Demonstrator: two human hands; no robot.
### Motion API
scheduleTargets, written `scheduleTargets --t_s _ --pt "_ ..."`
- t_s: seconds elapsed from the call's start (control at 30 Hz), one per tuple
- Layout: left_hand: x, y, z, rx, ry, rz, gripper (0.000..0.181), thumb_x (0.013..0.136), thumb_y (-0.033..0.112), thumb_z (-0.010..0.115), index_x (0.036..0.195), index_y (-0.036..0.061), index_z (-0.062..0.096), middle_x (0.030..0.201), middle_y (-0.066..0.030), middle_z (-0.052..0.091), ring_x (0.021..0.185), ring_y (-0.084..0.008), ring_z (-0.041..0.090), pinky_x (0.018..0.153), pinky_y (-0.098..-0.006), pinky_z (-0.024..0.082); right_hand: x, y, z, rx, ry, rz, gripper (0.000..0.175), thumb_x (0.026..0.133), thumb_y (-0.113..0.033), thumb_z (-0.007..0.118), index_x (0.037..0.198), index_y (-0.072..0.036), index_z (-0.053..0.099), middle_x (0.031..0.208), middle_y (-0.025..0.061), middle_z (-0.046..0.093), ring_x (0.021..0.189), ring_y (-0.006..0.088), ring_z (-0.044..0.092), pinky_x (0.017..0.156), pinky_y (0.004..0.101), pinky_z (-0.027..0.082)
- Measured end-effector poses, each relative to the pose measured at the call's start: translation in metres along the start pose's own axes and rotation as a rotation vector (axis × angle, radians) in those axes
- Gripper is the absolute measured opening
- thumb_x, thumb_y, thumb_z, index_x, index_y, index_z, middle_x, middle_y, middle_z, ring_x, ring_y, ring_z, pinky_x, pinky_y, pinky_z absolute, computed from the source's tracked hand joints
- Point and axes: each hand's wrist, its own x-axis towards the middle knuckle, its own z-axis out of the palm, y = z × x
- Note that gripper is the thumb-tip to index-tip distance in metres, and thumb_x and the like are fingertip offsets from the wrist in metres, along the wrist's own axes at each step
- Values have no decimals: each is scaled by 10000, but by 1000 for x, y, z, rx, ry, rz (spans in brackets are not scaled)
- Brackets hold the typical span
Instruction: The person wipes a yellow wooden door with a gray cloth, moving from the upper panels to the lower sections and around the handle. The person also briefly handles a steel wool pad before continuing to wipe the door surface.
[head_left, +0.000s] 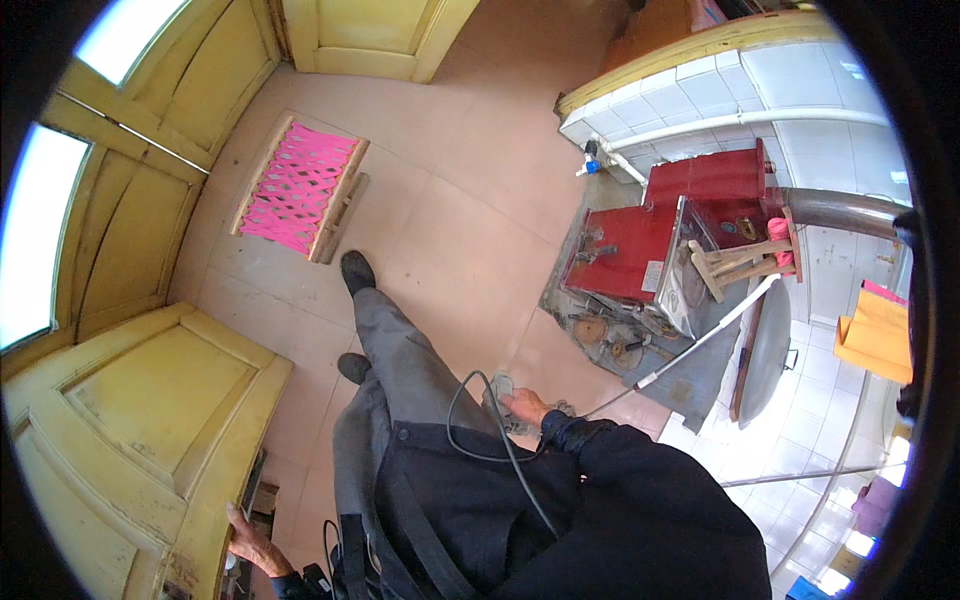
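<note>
At the lower left, my left hand (251, 540) rests against the edge of a yellow wooden door (172, 405), its fingers around the edge. Beside my right thigh, my right hand (527, 407) holds a crumpled grey cloth (499, 390), part of which hangs under the hand. A thin black cable (452, 416) loops in front of my dark jacket. Past my feet, a low wooden stool (300, 187) with a woven pink strap seat stands on the tiled floor.
A red metal stove (619, 251) with a flue pipe stands at the right, a small wooden stool (739, 259) lying on it. A white and metal pole (705, 334) slants beside it, near a round metal lid (765, 356). More yellow doors (135, 225) line the left.
</note>
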Motion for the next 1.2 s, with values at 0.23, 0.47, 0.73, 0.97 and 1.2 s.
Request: scheduleTargets --t_s 0.23,0.47,0.73,0.97,1.2 --pt "4 -11 -4 -11 -22 -71 547 899 169 644 1336 -83 433 1354 -188 490 1139 -277 542 965 -399 471 -8 22 26 6 13 -24 407 901 -364 464 924 0 644 870 231 642 865 381 624 763 447 482" --pt "-1 -21 3 -59 134 37 392 865 116 696 1204 -21 555 1173 -88 571 1032 -175 529 898 -317 446 -9 43 25 635 -85 112 333 912 -286 541 1052 -4 648 820 150 629 799 185 584 686 350 462" --pt "-18 19 17 -73 37 47 306 848 74 696 1109 -30 573 1056 -86 618 959 -187 573 879 -322 457 -6 43 28 447 58 36 400 915 -332 549 864 58 624 700 116 593 672 223 537 645 410 425" --pt "-22 22 20 0 69 133 326 835 103 709 1110 -27 591 1042 -108 641 962 -211 588 874 -337 463 8 55 18 258 46 -3 386 920 -311 542 825 54 627 667 101 574 648 228 524 616 427 408" --pt "-22 23 20 58 64 121 323 839 129 704 1103 -23 598 1051 -112 646 954 -215 602 856 -336 473 7 55 4 419 95 9 271 926 -199 503 872 40 619 775 152 619 749 312 587 672 455 429"
